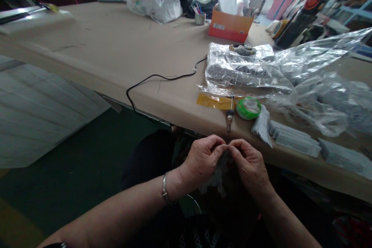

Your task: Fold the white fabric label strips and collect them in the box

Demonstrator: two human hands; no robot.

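Observation:
My left hand [203, 157] and my right hand [250, 162] meet tip to tip just in front of the table edge. Both are closed, thumbs pinched against the fingers. What lies between the fingertips is too small to make out. Below them hang thin whitish translucent strips [216, 182], partly hidden by my left hand; I cannot tell which hand bears them. Right beyond my fingertips, a slim tool with a metal end [229, 121], like a soldering iron, lies at the table edge. A green round tub [248, 108] with whitish stuff in it sits beside the tool.
Stacked paper slips [262, 126] and wrapped flat bundles [295, 139] line the front edge at right. Behind them lie clear plastic bags [250, 71] and yellow-brown tape [215, 101]. A black cord [157, 76] crosses the brown tabletop [116, 46]. An orange box [231, 25] stands farther back.

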